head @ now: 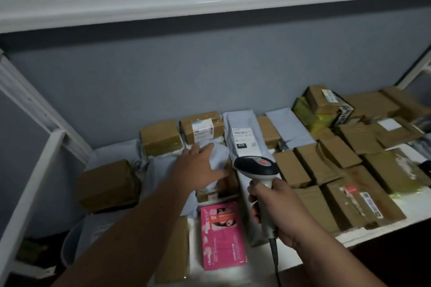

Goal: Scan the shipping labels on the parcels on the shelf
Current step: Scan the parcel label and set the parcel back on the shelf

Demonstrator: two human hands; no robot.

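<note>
Head view, one frame, notes taken as we talked.

**K:** Biggest first: white shelf [396, 205] packed with parcels, mostly brown cartons. They spread beyond and to the right of both hands. Where are the hands?

**M:** Left hand [200, 166] reaches forward, palm down, fingers spread over a crumpled grey mailer bag [218, 155]. It touches the bag; whether it pinches the film or only presses it flat, I cannot tell. Right hand [272, 209] is clenched round the grip of the barcode scanner [255, 166], with its head just right of the left hand's fingertips.

**K:** Target?

**M:** My judgement: the label wanted is on the grey bag under the left hand, not showing yet. A long grey mailer [242, 133] lies just past the scanner head with its white label [245, 141] face up (easiest read on the shelf). A carton [201, 127] beyond the left fingertips also shows a label.

**K:** How to do it well?

**M:** Turn the bag label-up and smooth the film, since creases probably break a barcode. Keep fingers off the code. Aim at one label only; the neighbour is close enough to be read by mistake.

**K:** The pink box [222, 235], between the forearms?

**M:** No shipping label visible on its upper face.
</note>
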